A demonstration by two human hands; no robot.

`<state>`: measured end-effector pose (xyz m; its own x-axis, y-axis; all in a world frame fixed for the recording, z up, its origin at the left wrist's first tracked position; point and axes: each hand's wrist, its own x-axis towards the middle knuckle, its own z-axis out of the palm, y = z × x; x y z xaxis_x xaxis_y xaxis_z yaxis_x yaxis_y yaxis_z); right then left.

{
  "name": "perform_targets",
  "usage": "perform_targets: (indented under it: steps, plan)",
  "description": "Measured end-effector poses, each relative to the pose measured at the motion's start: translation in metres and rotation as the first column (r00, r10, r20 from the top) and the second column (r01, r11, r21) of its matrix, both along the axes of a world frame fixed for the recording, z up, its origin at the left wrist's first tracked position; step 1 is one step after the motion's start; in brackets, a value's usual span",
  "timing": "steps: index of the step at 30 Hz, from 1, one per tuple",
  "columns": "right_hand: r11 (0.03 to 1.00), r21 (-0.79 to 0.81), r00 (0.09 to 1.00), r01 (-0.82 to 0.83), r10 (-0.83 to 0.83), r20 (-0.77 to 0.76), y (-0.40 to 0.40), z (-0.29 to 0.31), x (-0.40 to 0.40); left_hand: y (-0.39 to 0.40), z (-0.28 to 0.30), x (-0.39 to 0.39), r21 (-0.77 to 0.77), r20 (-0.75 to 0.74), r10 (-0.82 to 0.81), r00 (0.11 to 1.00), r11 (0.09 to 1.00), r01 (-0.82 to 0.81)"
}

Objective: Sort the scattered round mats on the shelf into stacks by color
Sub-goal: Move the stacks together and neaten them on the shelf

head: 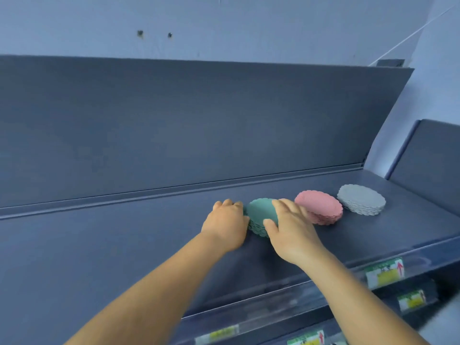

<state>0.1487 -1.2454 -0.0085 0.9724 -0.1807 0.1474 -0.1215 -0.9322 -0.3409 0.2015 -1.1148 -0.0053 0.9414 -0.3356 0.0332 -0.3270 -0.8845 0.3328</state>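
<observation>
Head view: both hands bracket the green stack [260,216] on the dark shelf [149,245]. Left hand [227,224] cups its left edge, fingers curled round it; right hand [290,229] lies over the top and right side, fingers spread. Likely squaring the pile. Pink stack [319,207] just beside, grey stack [362,199] beyond. Mats thin, scalloped-edged, matte. No loose mats visible.

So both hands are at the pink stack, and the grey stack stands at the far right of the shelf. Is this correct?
Not quite. In the head view, the left hand and right hand are at the green stack, not the pink stack. The grey stack does stand at the far right of the shelf.
</observation>
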Motion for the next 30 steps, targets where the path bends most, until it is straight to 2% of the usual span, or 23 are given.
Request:
perform_targets:
  steps: [4,8,16,21,30]
  plan:
    - [0.989,0.016,0.989,-0.148,0.147,0.021,0.028,0.003,0.001,0.037,0.003,-0.015,0.078,0.095,0.023,0.995,0.996,-0.03]
    - [0.957,0.035,0.957,-0.289,0.289,0.006,0.074,0.004,-0.003,0.092,0.001,-0.035,0.087,0.125,0.13,0.984,0.986,-0.142]
    - [0.854,0.059,0.856,-0.517,0.517,0.017,0.2,0.006,-0.014,0.222,0.004,-0.087,0.001,0.185,0.38,0.906,0.922,-0.387]
    - [0.784,0.092,0.789,-0.614,0.611,0.062,0.299,0.006,-0.036,0.317,0.005,-0.133,-0.061,0.211,0.52,0.828,0.852,-0.519]
    - [0.68,0.106,0.688,-0.725,0.72,0.089,0.483,0.004,-0.09,0.493,0.005,-0.22,-0.075,0.243,0.659,0.712,0.744,-0.664]
